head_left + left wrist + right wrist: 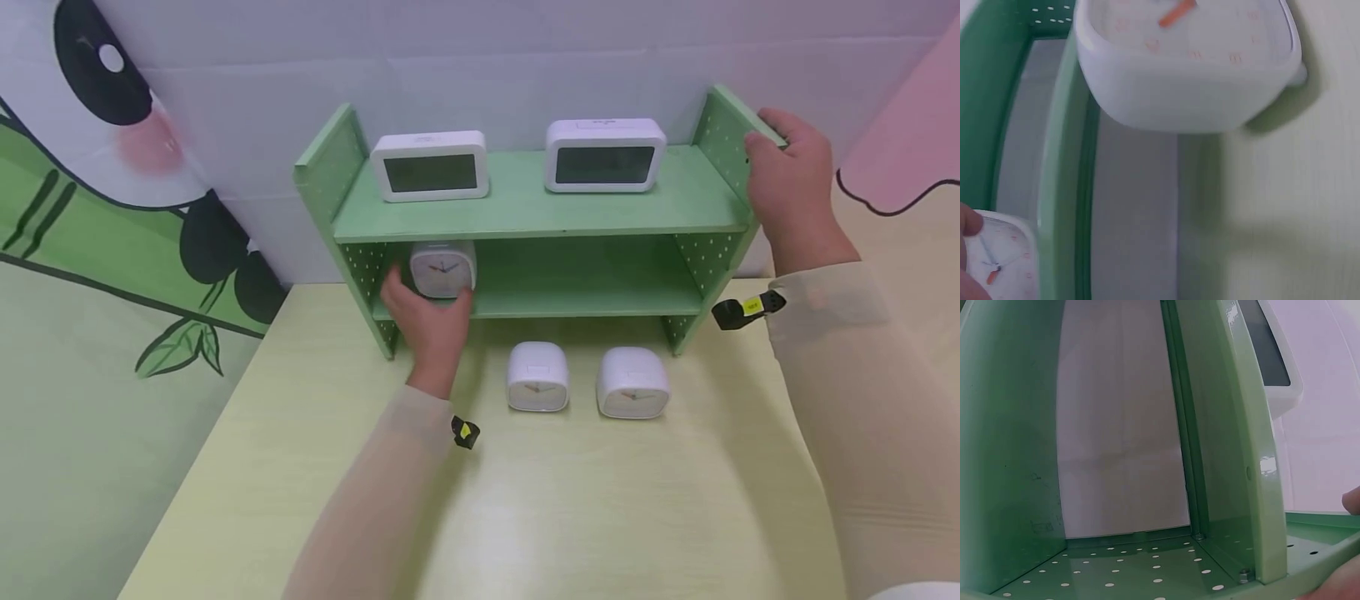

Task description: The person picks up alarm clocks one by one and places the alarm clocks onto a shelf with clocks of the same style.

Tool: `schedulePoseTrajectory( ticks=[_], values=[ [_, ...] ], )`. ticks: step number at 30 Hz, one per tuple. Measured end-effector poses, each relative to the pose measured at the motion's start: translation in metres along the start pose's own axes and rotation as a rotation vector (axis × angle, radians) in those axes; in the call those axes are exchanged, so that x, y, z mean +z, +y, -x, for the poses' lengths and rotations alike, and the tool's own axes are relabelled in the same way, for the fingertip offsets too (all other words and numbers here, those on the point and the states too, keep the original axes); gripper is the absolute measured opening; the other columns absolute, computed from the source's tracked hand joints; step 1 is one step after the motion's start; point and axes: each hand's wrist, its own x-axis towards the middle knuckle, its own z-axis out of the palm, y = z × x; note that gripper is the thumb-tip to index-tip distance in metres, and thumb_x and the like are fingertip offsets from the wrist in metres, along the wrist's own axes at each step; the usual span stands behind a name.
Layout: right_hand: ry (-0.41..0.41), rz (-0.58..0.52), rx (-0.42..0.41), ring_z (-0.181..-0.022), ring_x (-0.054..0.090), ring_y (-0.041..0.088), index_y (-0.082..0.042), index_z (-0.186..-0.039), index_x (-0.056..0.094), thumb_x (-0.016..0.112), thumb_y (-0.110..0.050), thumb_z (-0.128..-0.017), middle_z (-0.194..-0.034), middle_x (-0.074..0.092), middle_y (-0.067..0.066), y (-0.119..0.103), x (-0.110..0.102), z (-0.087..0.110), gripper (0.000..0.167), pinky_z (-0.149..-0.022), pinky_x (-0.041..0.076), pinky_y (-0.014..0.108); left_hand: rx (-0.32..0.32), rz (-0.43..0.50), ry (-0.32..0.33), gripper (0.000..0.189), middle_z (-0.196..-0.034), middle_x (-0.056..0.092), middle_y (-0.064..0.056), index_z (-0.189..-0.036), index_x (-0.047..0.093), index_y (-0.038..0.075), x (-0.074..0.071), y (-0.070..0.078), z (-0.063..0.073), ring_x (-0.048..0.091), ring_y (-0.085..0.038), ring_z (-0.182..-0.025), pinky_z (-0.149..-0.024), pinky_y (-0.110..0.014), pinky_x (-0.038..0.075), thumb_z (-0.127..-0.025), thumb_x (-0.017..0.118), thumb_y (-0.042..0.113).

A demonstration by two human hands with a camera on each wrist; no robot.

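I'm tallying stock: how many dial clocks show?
3: one clock in the left hand, inside the green shelf; a left clock and right clock on the table. More may be hidden.

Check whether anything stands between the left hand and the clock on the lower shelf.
Nothing visible does. The left hand is at the open front of the lower shelf, its fingers at the sides of the clock. The left table clock and right table clock stand off to the hand's right.
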Motion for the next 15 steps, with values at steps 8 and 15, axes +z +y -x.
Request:
schedulePoseTrajectory(
  ticks=[8,15],
  values=[
    [0.002,-0.003,0.014,-0.136,0.041,0.013,-0.031,-0.161,0.035,0.045,-0.034,-0.108,-0.163,0.03,-0.002,0.005,-0.002,-0.003,0.054,-0.116,0.034,0.044,0.019,0.122,0.0,0.087,-0.154,0.029,-0.014,-0.152,0.031,0.003,-0.017,0.003,0.014,0.028,-0.025,-0.144,-0.118,-0.042,0.024,-0.08,0.08,0.009],
    [0.017,-0.023,-0.007,-0.134,0.043,0.012,-0.027,-0.161,0.037,0.046,-0.031,-0.108,-0.162,0.032,0.001,0.003,-0.004,-0.003,0.053,-0.114,0.036,0.04,-0.045,0.243,-0.086,0.079,-0.154,0.028,-0.012,-0.151,0.029,0.004,-0.035,0.008,0.033,0.026,-0.027,-0.145,-0.119,-0.044,0.023,-0.087,0.075,0.009]
  ],
)
